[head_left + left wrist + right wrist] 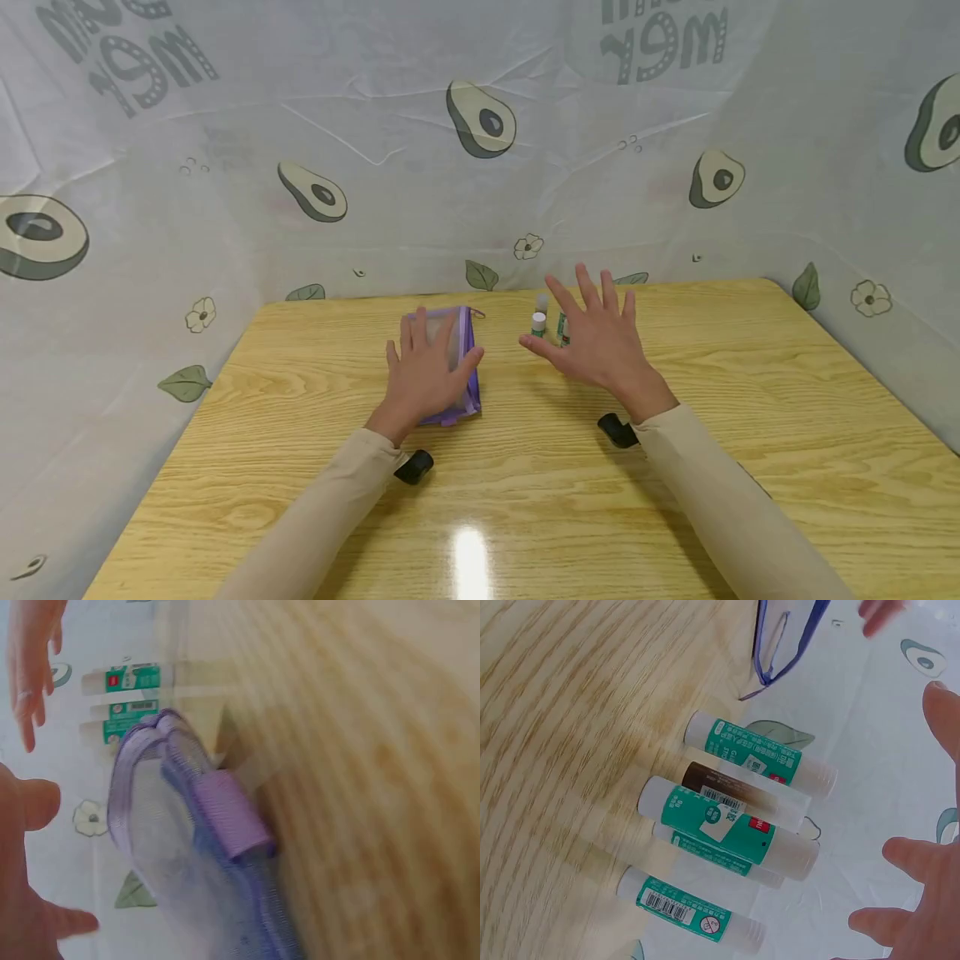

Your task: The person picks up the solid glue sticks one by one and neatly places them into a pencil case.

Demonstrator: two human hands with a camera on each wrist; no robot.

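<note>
Wood-grain table [540,492], glare patch [471,558] at near side; avocado-print sheet [390,208] behind, at sides. Hands apart, fingers spread, gripping nothing: left hand [422,379] over purple mesh pouch [199,862] on table, right hand [600,342] near sticks. Right wrist view: four green-labelled sticks [716,829], one brown stick [705,780], upright; head view: right hand partly blocks them. Left wrist view: lilac tab [232,814] close up.

Remotely, I'm seeing tubes [721,826] standing right of the pouch [462,343], a cloth [405,175] hanging behind it and a table [532,492] lying beneath it.
</note>
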